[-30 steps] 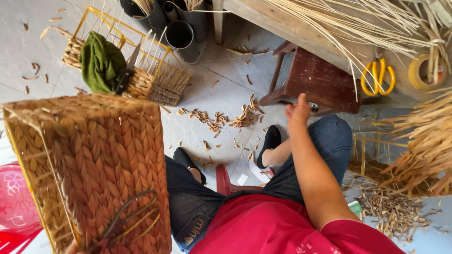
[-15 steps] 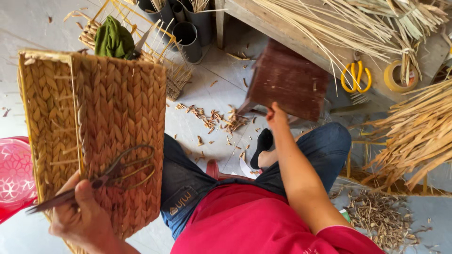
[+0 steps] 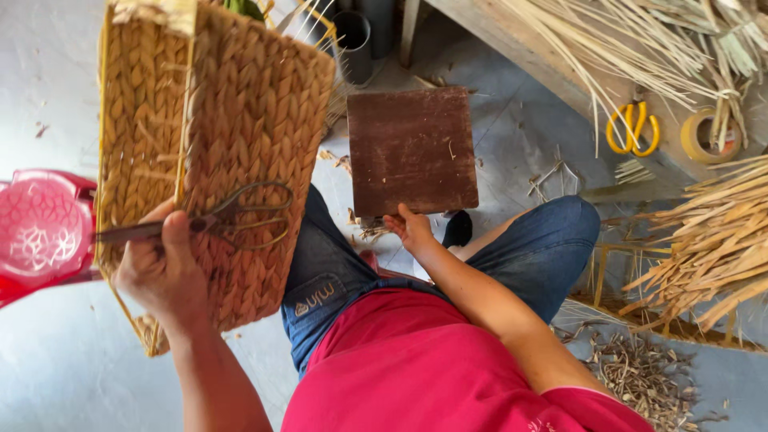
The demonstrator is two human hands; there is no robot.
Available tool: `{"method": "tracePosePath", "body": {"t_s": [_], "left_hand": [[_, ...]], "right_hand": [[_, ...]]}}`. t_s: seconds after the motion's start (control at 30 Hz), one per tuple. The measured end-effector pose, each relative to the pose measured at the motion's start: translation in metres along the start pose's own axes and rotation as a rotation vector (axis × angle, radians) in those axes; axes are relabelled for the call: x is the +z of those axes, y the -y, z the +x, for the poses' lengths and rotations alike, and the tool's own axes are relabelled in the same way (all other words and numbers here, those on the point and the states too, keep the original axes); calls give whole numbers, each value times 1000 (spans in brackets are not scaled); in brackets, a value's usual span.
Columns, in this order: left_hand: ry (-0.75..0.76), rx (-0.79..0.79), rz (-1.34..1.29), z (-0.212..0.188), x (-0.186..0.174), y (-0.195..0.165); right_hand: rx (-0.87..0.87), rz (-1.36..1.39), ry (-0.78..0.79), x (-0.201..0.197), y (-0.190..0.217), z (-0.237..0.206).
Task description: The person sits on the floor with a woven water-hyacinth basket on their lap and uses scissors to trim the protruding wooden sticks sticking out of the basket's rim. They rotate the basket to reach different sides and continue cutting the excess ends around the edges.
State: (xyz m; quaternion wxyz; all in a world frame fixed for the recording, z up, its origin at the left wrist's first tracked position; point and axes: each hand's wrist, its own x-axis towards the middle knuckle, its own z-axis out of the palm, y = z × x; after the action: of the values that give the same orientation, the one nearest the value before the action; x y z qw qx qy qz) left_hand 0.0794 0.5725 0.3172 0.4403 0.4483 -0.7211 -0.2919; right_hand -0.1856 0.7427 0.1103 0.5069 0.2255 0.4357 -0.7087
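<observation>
Stool (image 3: pixel 412 150) is now close, its near edge pinched by the right hand (image 3: pixel 410 228). Left hand (image 3: pixel 160 268) has lifted the basket (image 3: pixel 216 136) higher, fingers wrapped around scissors (image 3: pixel 228 218) against it.

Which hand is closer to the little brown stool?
The right hand is nearer; it touches the near edge of the brown stool. The left hand is off to the side, holding the scissors against the woven basket.

- The woven basket (image 3: pixel 216 152) is tall, boxy and straw yellow, held up off the floor at about 10 o'clock
- The dark old scissors (image 3: pixel 216 220) lie flat against its side
- The brown wooden stool (image 3: pixel 412 150) stands at 12 o'clock
</observation>
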Motion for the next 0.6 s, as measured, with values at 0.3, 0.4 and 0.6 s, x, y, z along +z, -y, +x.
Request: {"method": "tracePosePath", "body": {"t_s": [0.3,0.4,0.6], "left_hand": [[137,27,-65,26,-11,-19],[220,79,21,37,-14,-49],[474,228,-24,47,9,-123]], "right_hand": [[105,-950,310,-35,-15,-49],[-467,-973,425,-14,11,-98],[-1215,-1050,547,27,43,-224]]}}
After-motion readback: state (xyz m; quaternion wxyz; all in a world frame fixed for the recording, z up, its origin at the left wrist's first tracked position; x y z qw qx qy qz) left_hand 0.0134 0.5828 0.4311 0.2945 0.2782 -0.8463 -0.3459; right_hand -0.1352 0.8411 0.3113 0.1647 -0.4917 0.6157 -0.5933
